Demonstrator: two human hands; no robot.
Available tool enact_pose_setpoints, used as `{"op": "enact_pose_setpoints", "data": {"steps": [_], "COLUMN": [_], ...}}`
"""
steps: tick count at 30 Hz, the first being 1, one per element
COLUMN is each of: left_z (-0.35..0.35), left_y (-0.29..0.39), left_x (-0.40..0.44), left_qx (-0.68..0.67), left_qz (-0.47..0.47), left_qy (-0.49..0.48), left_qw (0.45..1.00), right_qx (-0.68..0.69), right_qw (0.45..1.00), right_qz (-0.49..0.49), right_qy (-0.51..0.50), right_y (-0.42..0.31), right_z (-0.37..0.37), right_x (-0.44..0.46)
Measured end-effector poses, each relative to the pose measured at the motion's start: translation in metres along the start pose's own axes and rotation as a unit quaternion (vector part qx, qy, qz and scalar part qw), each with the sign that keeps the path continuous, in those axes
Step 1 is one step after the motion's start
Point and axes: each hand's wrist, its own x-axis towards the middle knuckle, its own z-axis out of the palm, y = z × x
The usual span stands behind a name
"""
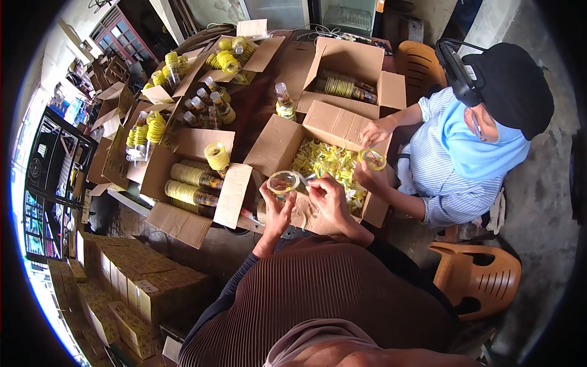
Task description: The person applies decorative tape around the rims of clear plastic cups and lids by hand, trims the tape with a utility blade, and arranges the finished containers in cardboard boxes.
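Observation:
My left hand (278,211) is wrapped round a clear plastic cup (283,182), whose open rim faces up. Close to the cup's right side, the fingers of my right hand (329,199) are pinched together on something small and pale that I cannot make out. Beyond my right hand lies an open cardboard box (269,147) filled with small yellow and white packets (327,162). Left of my left hand, another open box (229,196) holds stacks of cups with yellow rims (189,175), and a short cup stack (216,157) stands upright on it.
A co-worker (468,140) at the right holds a yellow-rimmed cup (372,159) over the packets. More boxes of cups (342,85) stand at the back and left. An orange chair (477,275) is at the lower right, with stacked cartons (140,275) at the lower left.

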Motion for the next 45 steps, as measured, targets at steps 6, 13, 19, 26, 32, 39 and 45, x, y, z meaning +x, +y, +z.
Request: {"op": "enact_pose_setpoints", "data": {"steps": [6,13,19,26,32,39,45], "left_z": [-0.005,-0.013,-0.012,-0.004,0.007,0.011,0.018], "left_y": [0.011,0.018,0.010,0.021,0.026,0.022,0.020], "left_x": [-0.001,0.011,0.007,0.007,0.000,-0.003,-0.015], "left_qx": [-0.017,0.186,0.268,0.202,0.177,0.180,0.186], "left_qz": [-0.044,0.122,0.050,0.019,-0.013,-0.009,0.043], "left_qy": [-0.049,-0.017,0.017,0.023,0.060,0.062,0.012], "left_qw": [0.998,0.975,0.962,0.979,0.982,0.982,0.982], "right_qx": [0.000,-0.036,-0.085,-0.224,-0.263,-0.268,-0.226], "right_qw": [1.000,0.999,0.993,0.956,0.944,0.951,0.973], "right_qz": [0.014,-0.002,-0.082,-0.190,-0.200,-0.154,-0.056], "right_qy": [0.005,-0.003,-0.027,-0.020,-0.018,-0.016,0.005], "right_y": [0.003,-0.013,-0.032,-0.026,-0.030,-0.029,-0.013], "right_z": [-0.013,-0.025,-0.025,-0.016,-0.012,-0.008,-0.007], "right_x": [-0.008,-0.007,-0.008,-0.020,-0.018,-0.016,-0.005]}}
